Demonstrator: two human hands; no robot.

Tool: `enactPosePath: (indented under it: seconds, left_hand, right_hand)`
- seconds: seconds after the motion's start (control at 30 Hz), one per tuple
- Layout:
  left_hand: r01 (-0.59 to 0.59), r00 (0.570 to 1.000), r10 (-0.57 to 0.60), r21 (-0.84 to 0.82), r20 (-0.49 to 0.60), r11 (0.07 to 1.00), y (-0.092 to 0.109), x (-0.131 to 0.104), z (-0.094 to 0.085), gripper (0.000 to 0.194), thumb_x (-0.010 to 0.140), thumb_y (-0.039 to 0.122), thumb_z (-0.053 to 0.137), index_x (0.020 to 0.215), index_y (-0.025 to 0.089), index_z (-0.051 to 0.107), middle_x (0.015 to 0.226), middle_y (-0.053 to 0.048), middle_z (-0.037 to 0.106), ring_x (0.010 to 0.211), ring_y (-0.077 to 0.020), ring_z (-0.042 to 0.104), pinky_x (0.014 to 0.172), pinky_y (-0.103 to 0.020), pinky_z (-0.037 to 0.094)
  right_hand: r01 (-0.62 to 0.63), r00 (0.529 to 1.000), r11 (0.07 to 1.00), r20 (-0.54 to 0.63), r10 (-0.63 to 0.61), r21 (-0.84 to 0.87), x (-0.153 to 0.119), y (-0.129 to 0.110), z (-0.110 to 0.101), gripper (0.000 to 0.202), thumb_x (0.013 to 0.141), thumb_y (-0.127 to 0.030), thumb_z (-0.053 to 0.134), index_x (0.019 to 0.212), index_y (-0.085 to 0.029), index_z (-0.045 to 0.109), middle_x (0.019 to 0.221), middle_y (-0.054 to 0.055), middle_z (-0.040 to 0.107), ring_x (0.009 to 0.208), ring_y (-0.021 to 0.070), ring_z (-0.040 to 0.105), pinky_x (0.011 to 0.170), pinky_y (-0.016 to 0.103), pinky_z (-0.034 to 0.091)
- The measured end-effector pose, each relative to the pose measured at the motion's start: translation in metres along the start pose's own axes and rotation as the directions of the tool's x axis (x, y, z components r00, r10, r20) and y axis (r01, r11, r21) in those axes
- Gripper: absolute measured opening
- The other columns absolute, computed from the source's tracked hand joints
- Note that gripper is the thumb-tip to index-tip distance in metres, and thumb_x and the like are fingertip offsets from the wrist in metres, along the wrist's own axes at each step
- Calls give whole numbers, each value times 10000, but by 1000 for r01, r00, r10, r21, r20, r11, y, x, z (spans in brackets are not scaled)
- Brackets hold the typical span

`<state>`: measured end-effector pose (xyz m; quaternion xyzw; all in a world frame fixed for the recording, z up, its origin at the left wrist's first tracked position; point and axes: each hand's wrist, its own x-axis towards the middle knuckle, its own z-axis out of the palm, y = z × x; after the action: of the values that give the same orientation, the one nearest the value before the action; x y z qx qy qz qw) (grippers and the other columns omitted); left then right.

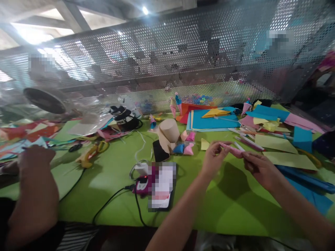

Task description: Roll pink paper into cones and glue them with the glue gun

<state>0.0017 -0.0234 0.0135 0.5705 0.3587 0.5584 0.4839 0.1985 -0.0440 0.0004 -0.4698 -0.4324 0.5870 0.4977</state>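
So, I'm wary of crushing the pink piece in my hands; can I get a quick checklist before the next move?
1. Left hand has a grip on the pink paper piece: ok, fingers pinch one end.
2. Right hand supports it: ok, fingers pinch the opposite end.
3. Pink paper's edges are sealed: cannot tell, too small and blurred.
4. Pale yellow sheets beside the right hand are neatly stacked: not ok, they lie strewn among other papers.
5. Co-worker's hand is away from yours: ok, at the far left.
6. Purple plug block is apart from both hands: ok.
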Motion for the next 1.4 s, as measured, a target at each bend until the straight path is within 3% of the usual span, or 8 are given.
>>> enactPosePath:
  seconds: [0.17,0.27,0.5,0.63,0.83,1.13,1.3,1.4]
  left_hand:
    - [40,999,-37,-170,18,985,2,4,-1,374,915,501,681,1037,148,705,1107,-109,719,1027,-200,656,931,-329,509]
    - [72,997,-67,-204,30,976,4,4,-1,393,914,514,678,1035,140,685,1020,-103,729,953,-190,674,922,-341,521]
    - [208,970,-179,-176,166,962,11,0,1,563,923,564,640,1256,110,665,838,-57,653,685,-112,599,591,-216,463]
    - [222,961,-192,-142,198,965,10,-1,4,596,937,566,616,1334,121,637,744,-3,588,557,-60,485,510,-189,374]
    - [207,957,-169,-147,236,967,9,0,4,671,937,525,645,1462,126,522,786,2,603,511,-41,453,545,-215,440]
    - [361,900,-296,-165,320,918,11,-3,3,674,883,598,676,1355,128,571,827,-54,678,649,-128,621,625,-265,512]
    - [431,865,-365,-138,344,892,17,-7,5,518,880,632,652,1017,133,628,815,-54,669,651,-121,624,616,-247,490]
    - [450,854,-382,-136,353,882,18,-8,6,511,869,627,666,1000,134,630,798,-43,647,662,-126,625,634,-256,499]
  right_hand:
    - [-36,995,968,86,59,-248,-4,-2,4,413,794,-602,768,778,-189,778,598,1,520,532,112,373,474,285,255]
    - [51,998,938,52,-35,-343,-4,-6,0,412,834,-611,727,750,-207,734,686,22,593,577,124,418,507,285,321]
    - [263,959,855,26,-282,-447,6,-32,-1,346,851,-553,738,1052,-272,735,823,11,652,664,150,494,548,286,364]
    - [308,951,837,109,-291,-453,15,-51,11,365,851,-554,742,1072,-264,726,958,45,706,756,183,576,578,291,416]
    - [283,958,899,138,-251,-333,21,-56,24,334,814,-537,788,953,-237,746,919,55,727,810,205,629,693,328,509]
    - [268,963,892,67,-261,-365,16,-45,15,301,801,-508,795,913,-228,784,697,7,639,590,132,482,512,279,377]
    - [252,967,908,59,-247,-335,15,-44,11,267,791,-493,807,888,-245,791,757,12,689,665,155,548,589,294,423]
    - [262,965,903,59,-257,-340,15,-43,9,244,796,-480,805,884,-254,790,779,8,697,694,165,565,618,302,431]
